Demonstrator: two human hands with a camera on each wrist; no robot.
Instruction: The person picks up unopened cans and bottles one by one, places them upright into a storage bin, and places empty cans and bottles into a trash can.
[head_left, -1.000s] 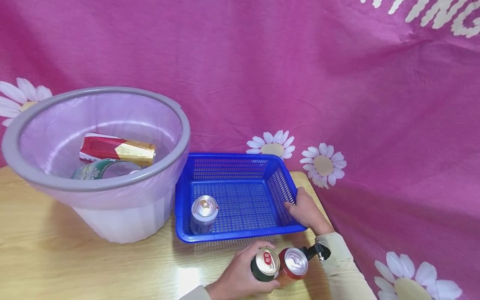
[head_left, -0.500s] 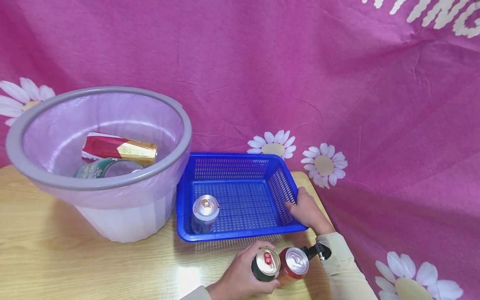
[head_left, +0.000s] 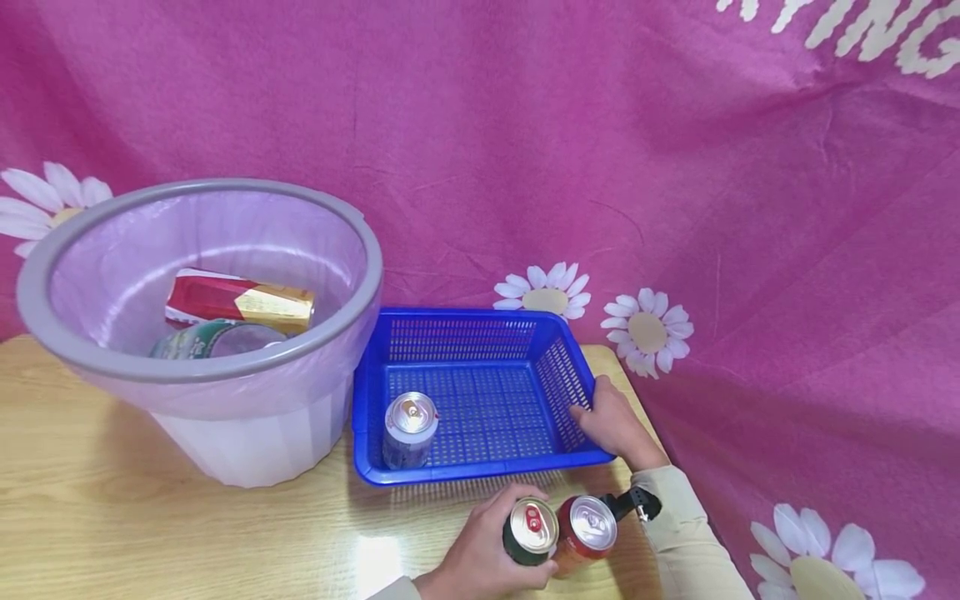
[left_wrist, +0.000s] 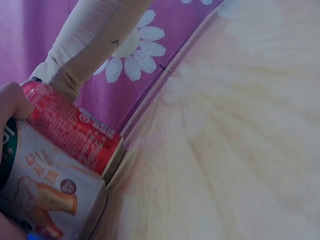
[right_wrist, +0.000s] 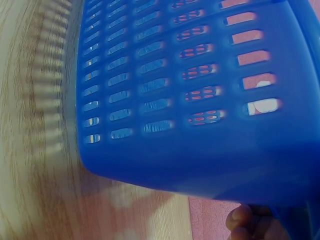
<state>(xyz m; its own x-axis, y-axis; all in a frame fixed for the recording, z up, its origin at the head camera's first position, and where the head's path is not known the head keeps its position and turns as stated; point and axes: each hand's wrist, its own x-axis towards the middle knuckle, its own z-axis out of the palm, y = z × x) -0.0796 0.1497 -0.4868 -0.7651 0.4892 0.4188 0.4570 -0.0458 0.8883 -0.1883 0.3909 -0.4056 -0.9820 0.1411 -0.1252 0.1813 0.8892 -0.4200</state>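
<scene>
In the head view my left hand (head_left: 480, 546) grips a can with a dark green upper part and a red pull tab (head_left: 531, 527). The left wrist view shows this can's pale printed side (left_wrist: 50, 190). Close against it is a red Coke can (head_left: 588, 533), its red side (left_wrist: 75, 127) covered in small print. My right hand (head_left: 617, 423) holds the right rim of a blue perforated basket (head_left: 480, 475), thumb on the inner side. A silver-topped can (head_left: 408, 433) stands upright in the basket's front left corner. Fingertips (right_wrist: 240, 217) show under the basket rim in the right wrist view.
Left of the basket stands a large white bin (head_left: 247, 450) with a grey rim and a clear liner. Inside it lie a red and gold can (head_left: 240, 298) and a green-labelled container (head_left: 202, 340). The wooden table (head_left: 82, 500) meets a pink flowered cloth (head_left: 465, 150) behind and at right.
</scene>
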